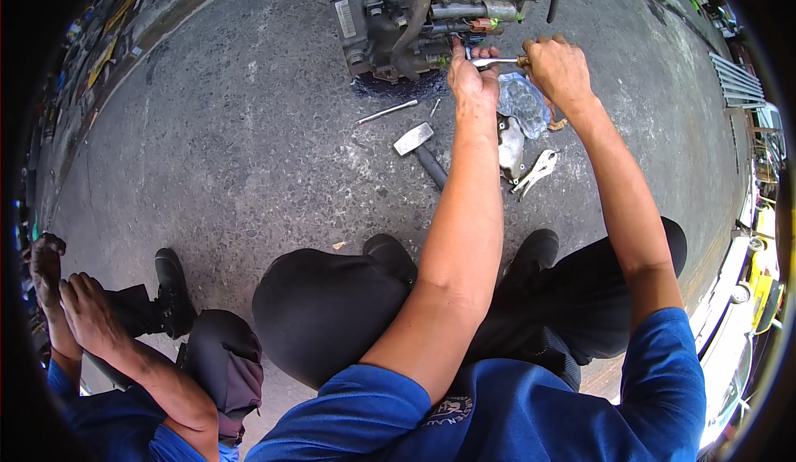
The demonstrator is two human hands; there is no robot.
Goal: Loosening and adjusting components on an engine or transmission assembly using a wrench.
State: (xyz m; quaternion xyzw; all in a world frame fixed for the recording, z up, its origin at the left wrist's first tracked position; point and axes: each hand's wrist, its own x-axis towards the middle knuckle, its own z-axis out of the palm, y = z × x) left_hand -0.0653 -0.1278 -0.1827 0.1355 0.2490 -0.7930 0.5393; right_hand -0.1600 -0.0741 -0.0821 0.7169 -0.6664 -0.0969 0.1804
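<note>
A ratchet wrench [501,61] lies level between my two hands, beside the lower right side of a dark engine or gearbox unit [385,31] on the ground. The fingers of my right hand [561,70] are wrapped round its handle end. At the other end my left hand [474,83] is cupped with curled fingers about the ratchet's head, close against the unit. What the head fits onto is hidden by those fingers. Just below my hands are a crumpled clear plastic bag [522,101] and a greyish metal part [510,147].
Locking pliers [537,172], a hammer [414,139] with a dark handle and a thin metal bar [387,113] lie on the rough floor. Dark liquid [390,89] stains the ground under the unit. A co-worker with raised hands [89,317] crouches at my left.
</note>
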